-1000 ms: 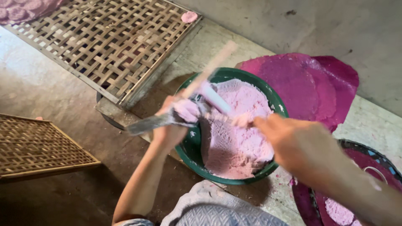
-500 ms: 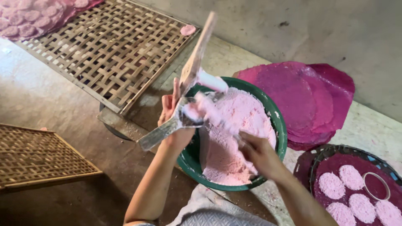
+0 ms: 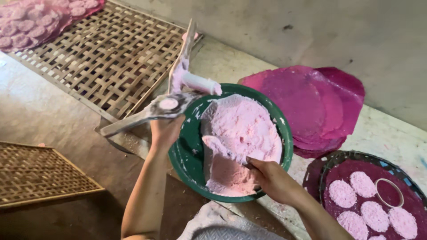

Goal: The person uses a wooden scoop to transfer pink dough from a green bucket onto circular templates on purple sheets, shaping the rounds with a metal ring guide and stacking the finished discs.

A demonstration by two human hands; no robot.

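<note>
Head view only: left hand [image 3: 165, 130] clamped around a cluster of tools [image 3: 171, 100] at the left rim of the green bowl [image 3: 187, 155]. Among them a flat grey blade with its long axis running down-left to up-right, free end pointing down-left over the floor; a thin flat stick rising steeply, tip aimed up toward the wall; a short white cylinder [image 3: 200, 83] pointing right over the bowl rim. All smeared with pink paste. Right hand [image 3: 271, 178] at the near rim of the bowl, fingers closed and pressed into the pink dough [image 3: 240, 133], possibly around a small scraper, though too hidden to tell. Dough heaped on the right side of the bowl, bare green wall on the left. Behind the tools, a woven bamboo rack [image 3: 106, 58] with pink discs [image 3: 40, 22] at its far left corner. A second woven rack [image 3: 40, 173] lower left, well apart. Right of the bowl, a stack of magenta round sheets [image 3: 311, 102]; lower right, a round tray [image 3: 356, 155] with pale pink patties [image 3: 362, 184] and a thin ring mould [image 3: 389, 192]. Dusty concrete floor, plain grey wall [image 3: 311, 31] behind.
</note>
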